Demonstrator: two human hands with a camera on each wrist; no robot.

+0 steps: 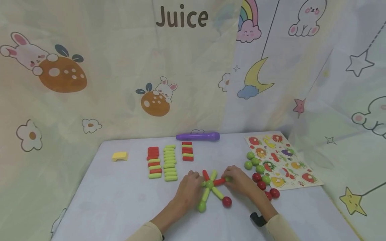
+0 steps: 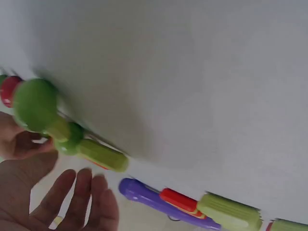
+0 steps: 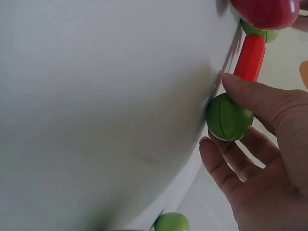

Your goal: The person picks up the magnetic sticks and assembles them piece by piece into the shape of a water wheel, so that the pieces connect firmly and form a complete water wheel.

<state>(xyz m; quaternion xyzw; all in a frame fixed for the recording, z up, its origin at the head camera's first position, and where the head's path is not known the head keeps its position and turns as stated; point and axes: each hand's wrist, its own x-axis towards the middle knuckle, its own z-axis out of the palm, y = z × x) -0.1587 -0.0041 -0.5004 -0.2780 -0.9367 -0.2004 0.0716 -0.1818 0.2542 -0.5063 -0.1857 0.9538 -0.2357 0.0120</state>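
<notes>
A star-like build of sticks and balls stands on the table, with a green ball as its hub. Red and light green sticks spread out from it. One lower stick ends in a green ball, another in a red ball. My right hand pinches a green ball between thumb and fingers, at the outer end of a red stick. My left hand is at the build's left side, its fingers loosely extended beside a light green stick in the left wrist view.
Rows of red and green sticks lie behind on the left, near a yellow block. A purple microphone-shaped thing lies at the back edge. Loose green balls and red balls sit right, beside a fruit-picture sheet.
</notes>
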